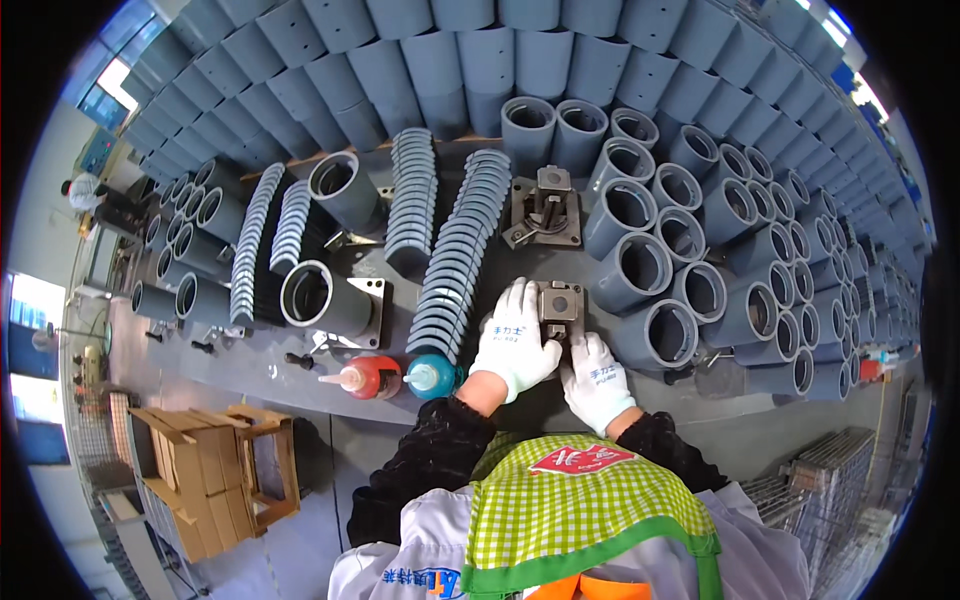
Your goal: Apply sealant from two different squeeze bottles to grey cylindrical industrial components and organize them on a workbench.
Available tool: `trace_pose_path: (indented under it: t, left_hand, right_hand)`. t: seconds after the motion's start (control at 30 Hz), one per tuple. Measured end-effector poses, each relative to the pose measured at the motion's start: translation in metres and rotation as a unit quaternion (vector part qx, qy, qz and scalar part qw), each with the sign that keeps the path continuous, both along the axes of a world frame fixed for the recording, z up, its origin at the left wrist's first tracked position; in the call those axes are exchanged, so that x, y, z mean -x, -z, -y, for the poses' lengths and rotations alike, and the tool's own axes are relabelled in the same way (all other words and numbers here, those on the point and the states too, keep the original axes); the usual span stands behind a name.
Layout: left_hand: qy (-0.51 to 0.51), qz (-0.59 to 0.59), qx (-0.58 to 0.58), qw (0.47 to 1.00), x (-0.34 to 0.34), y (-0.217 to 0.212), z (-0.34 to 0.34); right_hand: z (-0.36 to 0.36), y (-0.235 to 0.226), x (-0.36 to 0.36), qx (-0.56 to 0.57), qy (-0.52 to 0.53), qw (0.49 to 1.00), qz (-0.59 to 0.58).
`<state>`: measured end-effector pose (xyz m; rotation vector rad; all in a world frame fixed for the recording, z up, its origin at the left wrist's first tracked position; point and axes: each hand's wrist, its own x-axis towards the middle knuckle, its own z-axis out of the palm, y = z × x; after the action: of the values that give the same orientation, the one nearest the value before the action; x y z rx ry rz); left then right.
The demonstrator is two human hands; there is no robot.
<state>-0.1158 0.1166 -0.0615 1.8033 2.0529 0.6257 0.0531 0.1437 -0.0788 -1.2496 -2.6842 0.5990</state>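
Observation:
Both of my hands wear white gloves with print on the backs. My left hand (514, 345) lies along the left side of a small metal fixture (560, 302), fingers stretched upward and thumb toward the fixture's lower edge. My right hand (597, 380) is just below the fixture's lower right, its fingers extended up toward the base; the fingertips are partly hidden against it. I see nothing held in either hand. Left of my left hand stands a long curved stack of grey half-ring pieces (455, 275). A second metal fixture (548, 208) with a block on top sits farther back.
Many upright grey tubes (640, 262) crowd the right, and a tall wall of tubes (435, 80) lines the back. A red bottle (372, 377) and a teal bottle (430, 376) are at the table's front edge. Cardboard boxes (200, 480) stand on the floor at left; a person (85, 192) is far left.

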Motion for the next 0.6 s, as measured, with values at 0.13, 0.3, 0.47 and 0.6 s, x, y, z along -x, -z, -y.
trace_pose_path:
  t: [0.13, 0.3, 0.47, 0.6]
  left_hand:
    - [-0.02, -0.071, 0.048, 0.996, -0.009, -0.004, -0.001]
    - [-0.027, -0.077, 0.019, 0.996, -0.014, 0.008, 0.005]
    - [-0.007, -0.042, 0.003, 0.999, -0.01, 0.015, 0.007]
    - [-0.005, -0.05, -0.001, 0.999, -0.01, 0.021, 0.011]
  right_hand:
    - [0.011, 0.005, 0.0, -0.024, 0.022, 0.999, -0.007]
    - [0.029, 0.019, 0.004, -0.054, 0.035, 0.989, -0.136]
    - [0.035, 0.036, 0.006, 0.0, 0.092, 0.965, -0.246]
    - [0.03, 0.021, 0.011, 0.097, 0.082, 0.966, -0.225]
